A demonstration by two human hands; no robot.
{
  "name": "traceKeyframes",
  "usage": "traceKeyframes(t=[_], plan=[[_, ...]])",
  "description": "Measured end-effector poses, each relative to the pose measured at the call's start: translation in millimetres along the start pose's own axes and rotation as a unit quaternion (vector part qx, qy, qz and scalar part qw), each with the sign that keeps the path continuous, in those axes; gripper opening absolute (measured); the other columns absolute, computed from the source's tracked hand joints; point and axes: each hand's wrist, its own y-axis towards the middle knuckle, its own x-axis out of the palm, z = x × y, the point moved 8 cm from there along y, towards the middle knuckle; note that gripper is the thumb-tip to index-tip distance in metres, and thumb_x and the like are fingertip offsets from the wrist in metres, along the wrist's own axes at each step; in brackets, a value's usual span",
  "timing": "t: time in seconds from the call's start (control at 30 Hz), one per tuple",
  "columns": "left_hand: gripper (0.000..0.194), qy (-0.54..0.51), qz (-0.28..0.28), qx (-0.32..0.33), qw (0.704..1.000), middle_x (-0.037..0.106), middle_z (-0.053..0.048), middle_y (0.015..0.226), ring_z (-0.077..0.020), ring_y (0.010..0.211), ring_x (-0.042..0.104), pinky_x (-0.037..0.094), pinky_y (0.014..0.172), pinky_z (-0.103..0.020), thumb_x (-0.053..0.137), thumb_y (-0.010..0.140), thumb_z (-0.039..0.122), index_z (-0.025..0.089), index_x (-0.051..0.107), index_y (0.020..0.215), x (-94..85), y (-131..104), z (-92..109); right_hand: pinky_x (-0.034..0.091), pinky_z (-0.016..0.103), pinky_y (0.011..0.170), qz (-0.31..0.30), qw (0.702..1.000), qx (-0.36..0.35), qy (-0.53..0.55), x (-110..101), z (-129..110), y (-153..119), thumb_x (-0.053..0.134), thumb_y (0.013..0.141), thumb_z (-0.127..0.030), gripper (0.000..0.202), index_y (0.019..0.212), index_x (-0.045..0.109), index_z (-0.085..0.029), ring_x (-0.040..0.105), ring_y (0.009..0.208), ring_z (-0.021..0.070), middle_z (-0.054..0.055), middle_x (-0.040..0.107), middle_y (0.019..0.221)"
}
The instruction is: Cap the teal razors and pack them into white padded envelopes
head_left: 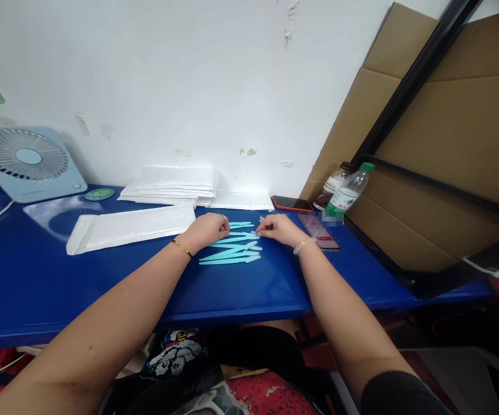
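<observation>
Several slim turquoise eyebrow razors [227,260] with pale, see-through blade covers lie side by side on the blue table [249,291]. My left hand [208,229] is closed in a pinch at the handle end of one razor [243,237] in the row. At that razor's pale tip, the thumb and fingers of my right hand [279,228] are pressed together. Parts of the razors are hidden behind my left fingers. Left of my left hand lies a long white padded envelope [132,227].
More white envelopes [171,181] are stacked by the wall. A light-blue fan [29,161] stands at far left. On the right are a phone [318,231], an orange-edged phone [291,203] and two bottles [348,193], beside cardboard [461,127] on a black frame.
</observation>
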Motion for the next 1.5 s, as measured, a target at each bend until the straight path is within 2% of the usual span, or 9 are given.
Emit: traceKeyframes(t=[0.23,0.67,0.73,0.87,0.97,1.1,1.2,1.4,1.5], plan=[[0.017,-0.011,-0.006,-0.008,1.000,0.070,-0.002,0.075,-0.0161,0.067,0.060,0.037,0.055,-0.023,0.054,0.074,0.031,0.021,0.067,0.078,3.2,0.6,-5.6,0.042,0.021,0.062,0.000,1.000,0.014,-0.010,-3.5,2.8,-2.2,0.068,0.073,-0.021,0.010,0.080,0.075,-0.019,0.062,0.066,0.0123,0.001,0.072,0.075],[0.021,-0.055,-0.034,0.005,0.998,0.069,-0.003,0.076,-0.0160,0.067,0.061,0.038,0.054,-0.023,0.056,0.074,0.037,0.021,0.068,0.078,10.6,2.7,3.7,0.044,0.022,0.066,-0.021,0.999,-0.034,0.025,10.5,-14.7,3.5,0.068,0.074,-0.024,0.011,0.080,0.075,-0.019,0.062,0.070,0.0133,0.002,0.071,0.077],[0.026,-0.061,-0.026,0.005,0.998,0.069,-0.003,0.080,-0.0164,0.069,0.061,0.040,0.056,-0.023,0.057,0.075,0.042,0.020,0.068,0.083,7.8,2.8,1.3,0.045,0.023,0.068,-0.003,0.999,-0.019,0.036,2.5,-8.2,1.8,0.067,0.075,-0.025,0.012,0.081,0.075,-0.019,0.063,0.072,0.0143,0.003,0.071,0.079],[0.034,-0.032,0.068,-0.011,0.997,0.066,-0.007,0.101,-0.0201,0.090,0.061,0.046,0.075,-0.026,0.052,0.081,0.043,0.019,0.066,0.101,-9.6,2.1,-10.6,0.047,0.026,0.071,0.126,0.989,0.080,0.020,-34.9,19.0,-8.1,0.061,0.077,-0.019,0.015,0.085,0.073,-0.015,0.064,0.077,0.0171,0.006,0.072,0.088],[0.032,0.002,0.078,-0.024,0.997,0.064,-0.007,0.106,-0.0213,0.096,0.059,0.046,0.081,-0.027,0.051,0.082,0.038,0.019,0.066,0.103,-10.0,3.0,-18.4,0.046,0.027,0.070,0.138,0.982,0.123,-0.038,-43.7,30.1,-12.5,0.060,0.075,-0.014,0.015,0.082,0.073,-0.015,0.063,0.075,0.0174,0.006,0.071,0.085],[0.023,0.007,0.046,-0.038,0.998,0.067,-0.005,0.091,-0.0196,0.084,0.061,0.045,0.070,-0.026,0.050,0.081,0.033,0.020,0.068,0.087,-3.1,5.8,-22.0,0.044,0.026,0.067,0.092,0.984,0.121,-0.095,-30.8,32.1,-8.4,0.066,0.070,-0.017,0.009,0.077,0.072,-0.017,0.061,0.071,0.0166,0.005,0.069,0.078],[0.020,0.001,0.039,-0.039,0.998,0.068,-0.004,0.082,-0.0180,0.075,0.061,0.042,0.063,-0.025,0.050,0.079,0.032,0.020,0.066,0.081,-1.8,6.6,-22.0,0.042,0.025,0.065,0.069,0.983,0.123,-0.115,-22.8,35.6,-6.6,0.066,0.072,-0.017,0.004,0.071,0.069,-0.017,0.059,0.070,0.0158,0.004,0.068,0.077],[0.019,-0.033,0.033,-0.060,0.997,0.068,-0.004,0.081,-0.0167,0.070,0.060,0.040,0.057,-0.025,0.051,0.078,0.033,0.020,0.064,0.079,1.0,6.8,-28.6,0.041,0.025,0.065,0.065,0.980,0.136,-0.131,-24.1,45.0,-9.6,0.060,0.076,-0.015,0.009,0.069,0.064,-0.016,0.059,0.070,0.0168,0.008,0.068,0.076],[0.020,-0.057,0.045,-0.069,0.995,0.068,-0.004,0.080,-0.0168,0.070,0.061,0.040,0.056,-0.025,0.051,0.079,0.034,0.019,0.064,0.082,-2.6,5.6,-29.0,0.042,0.025,0.066,0.093,0.983,0.133,-0.091,-27.3,42.5,-9.9,0.055,0.079,-0.017,0.009,0.074,0.062,-0.016,0.059,0.070,0.0158,0.007,0.067,0.077]])
